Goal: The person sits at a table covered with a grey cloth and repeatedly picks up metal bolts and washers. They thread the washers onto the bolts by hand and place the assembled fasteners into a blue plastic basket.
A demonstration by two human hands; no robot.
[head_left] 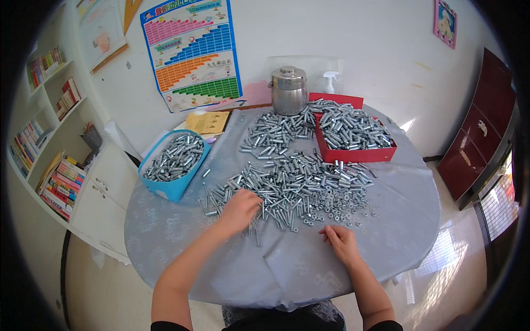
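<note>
A wide heap of silvery bolts and metal sleeves (284, 176) is spread over the middle of the table. My left hand (240, 211) is at its near left edge, fingers bent and closed against the metal pieces; what they hold is hidden. Close to the heap's near right side lie many small nuts and washers (334, 203). Just in front of them, my right hand (341, 241) rests low over the cloth with curled fingers and thumb drawn together. Anything in that grip is too small to make out.
A blue bin (172, 189) of metal sleeves stands left, a red box (359, 155) heaped with similar parts at back right. Behind the heap are a steel canister (289, 91) and a spray bottle (329, 83). Yellow paper (207, 122) lies at back left. Grey cloth (221, 265) covers the round table.
</note>
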